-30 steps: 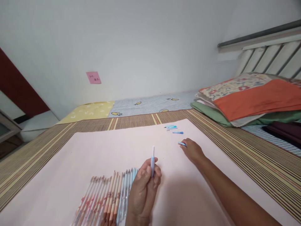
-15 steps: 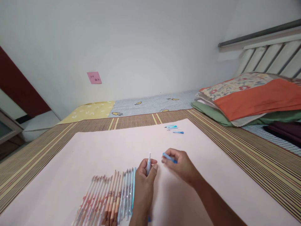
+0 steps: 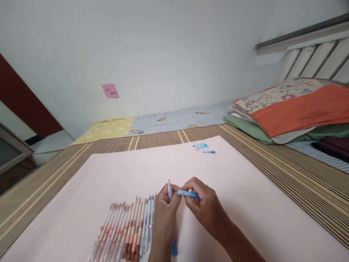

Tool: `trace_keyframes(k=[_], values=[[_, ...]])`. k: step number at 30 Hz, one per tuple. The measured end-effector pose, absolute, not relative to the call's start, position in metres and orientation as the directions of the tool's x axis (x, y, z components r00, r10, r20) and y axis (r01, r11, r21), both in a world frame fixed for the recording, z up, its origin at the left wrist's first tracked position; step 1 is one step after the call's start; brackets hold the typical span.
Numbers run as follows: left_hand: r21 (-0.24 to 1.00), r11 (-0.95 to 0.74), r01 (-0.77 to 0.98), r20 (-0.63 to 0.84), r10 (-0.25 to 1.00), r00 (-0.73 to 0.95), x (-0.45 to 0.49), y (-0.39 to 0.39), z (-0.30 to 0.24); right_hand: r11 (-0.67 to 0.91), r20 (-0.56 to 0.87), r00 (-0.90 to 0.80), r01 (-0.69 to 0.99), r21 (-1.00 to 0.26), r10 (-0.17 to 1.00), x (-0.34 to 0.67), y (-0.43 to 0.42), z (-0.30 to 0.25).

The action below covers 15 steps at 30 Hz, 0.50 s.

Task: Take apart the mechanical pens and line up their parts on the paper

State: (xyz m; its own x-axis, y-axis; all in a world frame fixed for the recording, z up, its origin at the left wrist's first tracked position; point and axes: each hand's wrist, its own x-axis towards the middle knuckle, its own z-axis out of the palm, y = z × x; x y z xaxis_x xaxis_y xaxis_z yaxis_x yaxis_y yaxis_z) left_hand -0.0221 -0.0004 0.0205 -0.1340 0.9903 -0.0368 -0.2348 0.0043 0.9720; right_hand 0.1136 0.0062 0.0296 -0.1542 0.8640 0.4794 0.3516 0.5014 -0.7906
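Tube (image 3: 188, 194) pinched in right grip (image 3: 205, 203).

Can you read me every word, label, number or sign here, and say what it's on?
None is legible.
Pink note on the wall: dark handwriting, too small and blurred to read.
Peach pens: brown marks, too small to tell if they are lettering.
Blue tube in the right hand: no readable lettering.

Pen (image 3: 170, 194) is coloured lt blue w/ white tip (image 3: 168, 181); cap (image 3: 189, 194) is shaded lt to dk blue. Row pens (image 3: 134, 225) are marked red (motif blurred, poss. floral), toned peach w/ brown ends, or tinted pale blue. Sheet (image 3: 131, 169) is tinted pale pink; mat (image 3: 275, 162) is striped brown, tan & yellow. Cushion (image 3: 305, 111) is banded orange & cream floral.
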Motion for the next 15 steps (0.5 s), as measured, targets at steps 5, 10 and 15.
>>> trace_keyframes(k=[5, 10, 15], values=[[0.932, 0.023, -0.361, -0.081, 0.986, -0.147, -0.028, 0.001, 0.021, 0.318, 0.273, -0.205, 0.241, -0.917, 0.94, 0.121, 0.004, 0.039], [0.917, 0.006, -0.398, -0.087, 0.978, -0.188, -0.029, 0.001, 0.025, 0.302, 0.251, -0.218, 0.249, -0.92, 0.943, 0.125, 0.004, 0.032], [0.958, -0.02, -0.287, -0.039, 0.98, -0.197, -0.028, 0.0, 0.024, 0.302, 0.252, -0.233, 0.214, -0.929, 0.939, 0.12, 0.002, 0.029]])
